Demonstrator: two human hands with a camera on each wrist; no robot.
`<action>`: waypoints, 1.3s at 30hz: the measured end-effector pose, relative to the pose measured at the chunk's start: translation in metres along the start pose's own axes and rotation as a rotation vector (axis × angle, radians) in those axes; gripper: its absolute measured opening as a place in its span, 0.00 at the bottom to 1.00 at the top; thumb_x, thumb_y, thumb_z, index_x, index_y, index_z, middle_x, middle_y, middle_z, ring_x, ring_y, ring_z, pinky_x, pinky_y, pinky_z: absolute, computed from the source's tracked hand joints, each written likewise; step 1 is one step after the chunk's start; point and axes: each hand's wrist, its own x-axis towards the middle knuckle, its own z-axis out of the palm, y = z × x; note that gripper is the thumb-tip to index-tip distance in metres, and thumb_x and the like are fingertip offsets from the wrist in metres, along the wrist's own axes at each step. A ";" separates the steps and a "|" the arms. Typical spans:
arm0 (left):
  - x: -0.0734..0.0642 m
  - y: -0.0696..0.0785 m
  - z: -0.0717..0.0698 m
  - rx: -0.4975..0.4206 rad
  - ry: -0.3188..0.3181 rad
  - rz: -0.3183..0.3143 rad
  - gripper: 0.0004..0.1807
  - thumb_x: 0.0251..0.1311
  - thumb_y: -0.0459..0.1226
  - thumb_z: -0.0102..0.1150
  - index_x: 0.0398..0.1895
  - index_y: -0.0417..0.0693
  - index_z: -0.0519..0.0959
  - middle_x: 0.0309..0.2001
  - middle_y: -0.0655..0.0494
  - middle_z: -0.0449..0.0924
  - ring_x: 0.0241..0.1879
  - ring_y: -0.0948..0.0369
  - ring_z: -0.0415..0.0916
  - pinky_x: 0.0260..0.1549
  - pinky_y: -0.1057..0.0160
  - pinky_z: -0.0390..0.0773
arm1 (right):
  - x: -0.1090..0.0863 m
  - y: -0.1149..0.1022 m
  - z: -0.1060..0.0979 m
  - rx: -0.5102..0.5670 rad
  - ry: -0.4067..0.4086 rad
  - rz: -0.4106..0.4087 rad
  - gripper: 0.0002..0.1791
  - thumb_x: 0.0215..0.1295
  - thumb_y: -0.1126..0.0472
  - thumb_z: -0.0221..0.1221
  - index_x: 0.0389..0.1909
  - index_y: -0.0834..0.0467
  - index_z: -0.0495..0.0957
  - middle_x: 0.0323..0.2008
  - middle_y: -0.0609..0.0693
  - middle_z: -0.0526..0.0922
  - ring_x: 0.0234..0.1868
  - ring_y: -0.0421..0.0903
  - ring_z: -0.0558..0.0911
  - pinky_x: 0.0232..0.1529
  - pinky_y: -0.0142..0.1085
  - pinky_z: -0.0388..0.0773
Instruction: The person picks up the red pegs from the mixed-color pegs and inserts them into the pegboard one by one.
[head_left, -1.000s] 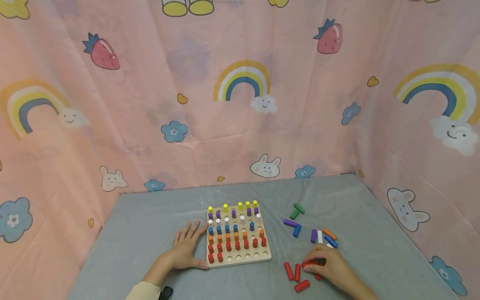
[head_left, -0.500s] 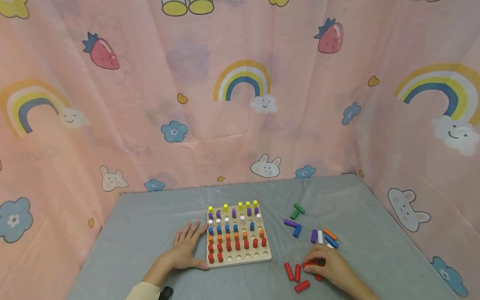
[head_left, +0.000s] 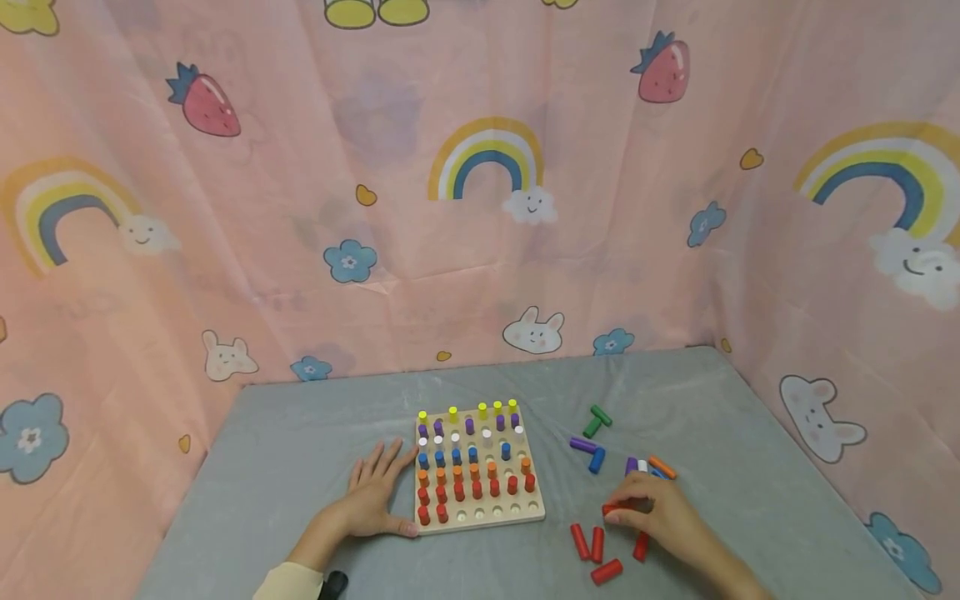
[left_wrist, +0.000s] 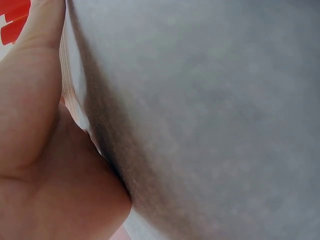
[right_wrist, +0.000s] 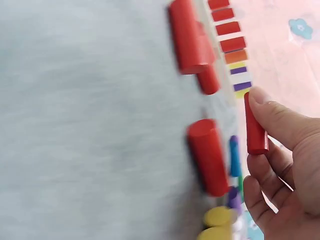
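Observation:
A wooden peg board (head_left: 506, 520) stands on the grey-covered table, with rows of yellow, purple, white, blue, orange and red pegs upright in it. The left hand (head_left: 367, 502) lies at the board's left side, fingers spread; its index fingertip and thumb touch the edge. In the left wrist view, the side of that hand (left_wrist: 45, 145) rests on the cloth. To the right of the board, the right hand (head_left: 663, 510) pinches a red peg (right_wrist: 256, 129) between thumb and fingers, off the table. Several loose red pegs (head_left: 607, 572) lie near and below that hand.
Two green pegs (head_left: 601, 415) lie farther back on the right. Nearer are purple (head_left: 584, 445), blue (head_left: 596, 461) and orange (head_left: 662, 467) pegs, some partly behind the right hand. Yellow pegs (right_wrist: 218, 216) show in the right wrist view. A pink patterned curtain (head_left: 480, 275) surrounds the table.
The right hand has lifted slightly and moved a little away from the body with the red peg, uncovering more of another red peg beneath. The left hand stays in place.

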 end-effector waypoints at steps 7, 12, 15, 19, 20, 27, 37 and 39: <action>-0.004 0.010 -0.008 -0.014 -0.018 -0.010 0.68 0.33 0.69 0.72 0.79 0.57 0.51 0.81 0.42 0.39 0.78 0.36 0.32 0.69 0.26 0.32 | 0.010 -0.018 0.000 0.000 -0.014 0.015 0.11 0.55 0.48 0.70 0.35 0.48 0.88 0.33 0.40 0.85 0.33 0.29 0.76 0.35 0.27 0.78; -0.005 0.016 -0.012 -0.003 -0.036 -0.024 0.67 0.35 0.66 0.73 0.79 0.56 0.50 0.80 0.41 0.39 0.78 0.35 0.33 0.68 0.25 0.34 | 0.020 -0.025 0.011 0.014 -0.035 -0.002 0.12 0.57 0.49 0.69 0.37 0.50 0.87 0.33 0.41 0.84 0.33 0.29 0.76 0.35 0.27 0.78; -0.006 0.013 -0.010 -0.013 -0.024 0.000 0.67 0.34 0.68 0.72 0.79 0.59 0.50 0.80 0.40 0.40 0.78 0.34 0.33 0.67 0.24 0.33 | 0.026 -0.030 0.017 0.029 -0.058 -0.010 0.14 0.58 0.50 0.68 0.40 0.54 0.88 0.34 0.42 0.84 0.33 0.29 0.75 0.35 0.27 0.78; -0.007 0.009 -0.008 -0.046 0.000 0.043 0.67 0.33 0.71 0.69 0.79 0.63 0.49 0.79 0.39 0.40 0.77 0.32 0.33 0.66 0.23 0.32 | 0.033 -0.038 0.026 0.040 -0.078 -0.051 0.14 0.59 0.51 0.67 0.40 0.55 0.88 0.35 0.43 0.84 0.34 0.29 0.75 0.35 0.27 0.77; -0.007 0.009 -0.008 -0.043 -0.002 0.043 0.67 0.34 0.71 0.69 0.79 0.63 0.49 0.80 0.39 0.40 0.77 0.33 0.33 0.66 0.23 0.32 | 0.035 -0.040 0.028 0.040 -0.085 -0.055 0.13 0.60 0.51 0.67 0.40 0.55 0.88 0.34 0.42 0.84 0.34 0.29 0.75 0.35 0.27 0.77; -0.004 0.005 -0.005 -0.024 -0.015 0.014 0.68 0.33 0.72 0.69 0.79 0.62 0.49 0.81 0.42 0.39 0.78 0.35 0.32 0.68 0.26 0.32 | 0.046 -0.054 0.042 0.045 -0.115 -0.057 0.12 0.59 0.51 0.67 0.40 0.51 0.88 0.34 0.42 0.85 0.35 0.30 0.75 0.36 0.27 0.76; -0.004 0.007 -0.007 -0.027 -0.014 0.016 0.68 0.32 0.72 0.68 0.80 0.64 0.48 0.81 0.43 0.38 0.78 0.35 0.32 0.68 0.25 0.32 | 0.056 -0.068 0.061 0.102 -0.140 -0.080 0.11 0.58 0.52 0.68 0.39 0.53 0.88 0.34 0.46 0.86 0.32 0.29 0.75 0.35 0.27 0.76; -0.006 0.008 -0.009 -0.042 -0.018 0.028 0.68 0.33 0.72 0.69 0.80 0.64 0.48 0.80 0.41 0.39 0.77 0.34 0.32 0.67 0.24 0.32 | 0.057 -0.070 0.064 0.089 -0.134 -0.076 0.11 0.58 0.52 0.68 0.39 0.53 0.88 0.35 0.46 0.86 0.32 0.29 0.75 0.35 0.27 0.76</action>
